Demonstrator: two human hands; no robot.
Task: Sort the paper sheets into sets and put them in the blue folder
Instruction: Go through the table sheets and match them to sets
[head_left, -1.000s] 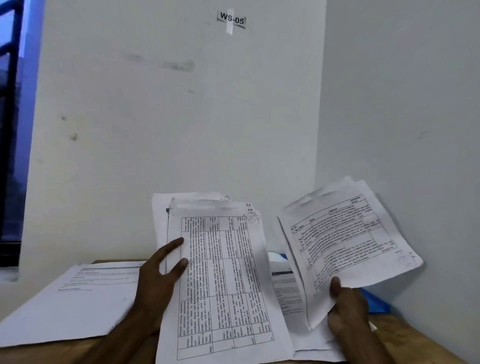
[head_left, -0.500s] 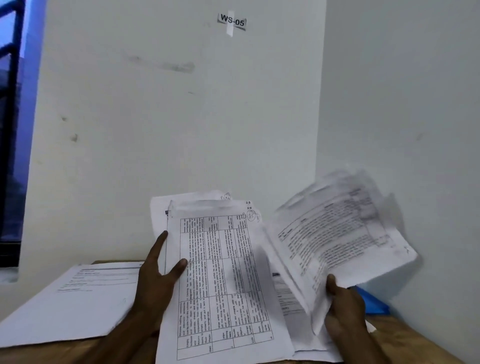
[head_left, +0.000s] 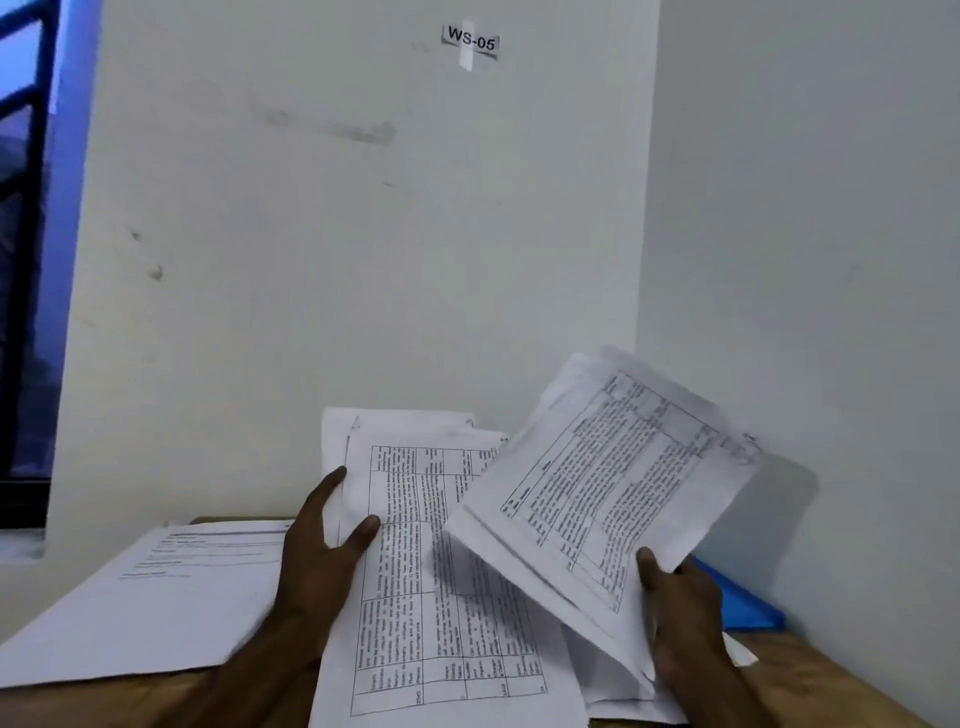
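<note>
Blue folder (head_left: 748, 603) lies at three o'clock, just behind the right hand (head_left: 680, 613) (nearer one), which pinches a tilted set (head_left: 618, 488). Left hand (head_left: 322, 561) grips another sheaf (head_left: 441, 571).

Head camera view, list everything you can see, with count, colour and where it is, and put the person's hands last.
Table-printed sheets, left bundle: several, white, upright at centre in the left hand's grip.
Table-printed sheets, right bundle: several, white, tilted, overlapping the left bundle, in the right hand's grip.
Loose printed sheet: one, white, flat on the desk at left.
Blue folder: one, blue, on the desk by the right wall, mostly hidden.
Desk: one, brown wood, bottom.
WS-05 label: one, taped high on the wall.
Window: one, dark frame, far left.
Left hand: one, centre.
Right hand: one, lower right.
</note>
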